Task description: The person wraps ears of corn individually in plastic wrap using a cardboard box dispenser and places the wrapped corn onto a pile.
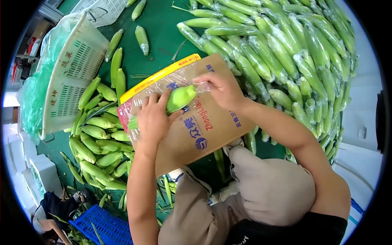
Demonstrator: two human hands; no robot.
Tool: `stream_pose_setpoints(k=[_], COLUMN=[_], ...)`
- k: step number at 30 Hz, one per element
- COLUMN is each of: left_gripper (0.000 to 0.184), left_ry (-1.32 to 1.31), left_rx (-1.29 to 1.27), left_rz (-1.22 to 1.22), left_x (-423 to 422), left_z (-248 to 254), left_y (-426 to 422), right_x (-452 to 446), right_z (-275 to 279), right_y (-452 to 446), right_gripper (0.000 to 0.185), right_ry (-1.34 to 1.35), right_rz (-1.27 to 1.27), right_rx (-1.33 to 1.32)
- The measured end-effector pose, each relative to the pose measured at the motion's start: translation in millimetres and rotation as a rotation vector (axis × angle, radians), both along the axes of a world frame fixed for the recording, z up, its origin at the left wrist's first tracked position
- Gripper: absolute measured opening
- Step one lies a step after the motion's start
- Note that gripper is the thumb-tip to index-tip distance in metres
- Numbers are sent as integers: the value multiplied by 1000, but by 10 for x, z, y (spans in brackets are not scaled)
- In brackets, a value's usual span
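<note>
A green, husked ear of corn [181,98] lies slantwise on a brown printed cardboard sheet [220,130] above my knees. My left hand [153,116] is closed over the middle and lower part of the ear, hiding much of it. Clear cling film [136,96] spreads over the cardboard around the ear. Just beyond the ear's tip, my right hand [220,87] pinches what looks like the film's edge between thumb and fingers. A yellow cling film box [157,77] sits along the cardboard's far edge.
To the right rises a big pile of film-wrapped corn [286,61]. Unwrapped corn [102,134] is heaped on the left by a tipped white crate [75,69]. A blue basket [102,224] stands at lower left, near another person [53,216]. Green flooring [163,34] shows beyond.
</note>
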State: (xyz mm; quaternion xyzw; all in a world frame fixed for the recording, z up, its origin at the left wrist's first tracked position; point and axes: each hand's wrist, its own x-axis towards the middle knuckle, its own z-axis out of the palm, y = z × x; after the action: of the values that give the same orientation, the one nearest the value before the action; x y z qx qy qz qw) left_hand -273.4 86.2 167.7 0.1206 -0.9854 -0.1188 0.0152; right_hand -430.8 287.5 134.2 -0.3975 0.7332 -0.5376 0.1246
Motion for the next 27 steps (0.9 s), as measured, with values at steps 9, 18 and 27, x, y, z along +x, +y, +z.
stream_pose_setpoints(k=[9,18,27], left_gripper=[72,49,16], left_ry=[207,222,902], left_rx=[140,134,265], left_rz=[71,407,466], left_x=[3,1483,1098], left_z=[-137,-390,-237], left_y=[-117,-269,86], right_x=[325,87,258], right_z=[6,31,235], right_y=[-767,-513,-237], right_gripper=[44,80,81], right_ry=[648,499,578], right_rz=[129,257,508], right_rx=[347,451,464])
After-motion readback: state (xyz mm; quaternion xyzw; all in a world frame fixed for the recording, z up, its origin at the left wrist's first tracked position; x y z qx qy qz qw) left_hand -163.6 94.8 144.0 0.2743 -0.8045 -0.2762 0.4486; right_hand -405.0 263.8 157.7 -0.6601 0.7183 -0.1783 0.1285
